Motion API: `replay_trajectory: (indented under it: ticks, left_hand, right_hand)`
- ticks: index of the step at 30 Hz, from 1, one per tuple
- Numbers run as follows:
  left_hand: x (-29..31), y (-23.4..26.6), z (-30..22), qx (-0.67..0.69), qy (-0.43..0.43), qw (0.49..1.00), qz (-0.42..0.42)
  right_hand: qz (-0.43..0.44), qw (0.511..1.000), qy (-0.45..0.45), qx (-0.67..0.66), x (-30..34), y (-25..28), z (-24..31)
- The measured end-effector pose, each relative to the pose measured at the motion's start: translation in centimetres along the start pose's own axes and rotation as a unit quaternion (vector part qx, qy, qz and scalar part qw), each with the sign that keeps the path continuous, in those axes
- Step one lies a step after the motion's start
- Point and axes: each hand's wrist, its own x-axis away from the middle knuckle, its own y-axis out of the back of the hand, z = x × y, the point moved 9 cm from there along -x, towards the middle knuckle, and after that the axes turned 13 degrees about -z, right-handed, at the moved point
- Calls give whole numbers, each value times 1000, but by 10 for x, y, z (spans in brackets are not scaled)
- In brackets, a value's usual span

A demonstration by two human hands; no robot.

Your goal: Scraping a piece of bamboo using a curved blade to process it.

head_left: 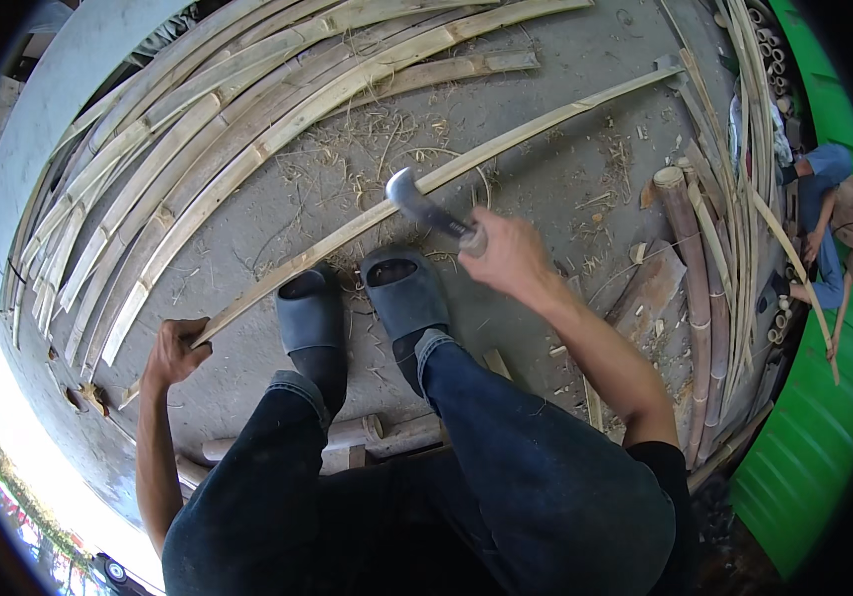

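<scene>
A long, pale split bamboo strip (526, 129) runs slantwise across the floor, from the lower left to the upper right. Near its lower-left end, my left hand (176, 355) is closed around it. My right hand (511, 256) grips the handle of a billhook (434, 214), whose broad metal blade curves to a hooked tip. That blade lies over the middle of the strip in this view; whether it touches, I cannot tell. Just below the strip are my feet in dark slip-on clogs (408, 293).
Many split bamboo strips (198, 189) lie fanned out at the upper left. Shavings (387, 149) litter the grey concrete floor (565, 199). Bamboo poles (693, 298) and thin strips are piled at the right. Beyond them, another person (829, 228) holds a strip beside a green corrugated sheet (804, 447).
</scene>
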Motion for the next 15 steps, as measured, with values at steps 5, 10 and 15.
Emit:
replay_trajectory:
  ticks: [5,10,15]
  left_hand:
    - [-6,-22,-1,35,-15,999,-3]
    - [10,-22,13,31,31,999,10]
    - [3,-26,2,35,24,999,28]
  right_hand:
    - [-252,939,-218,-89,-89,108,-226]
    - [-254,950,-168,-67,-84,85,-170]
    - [-13,998,39,-48,35,-51,29]
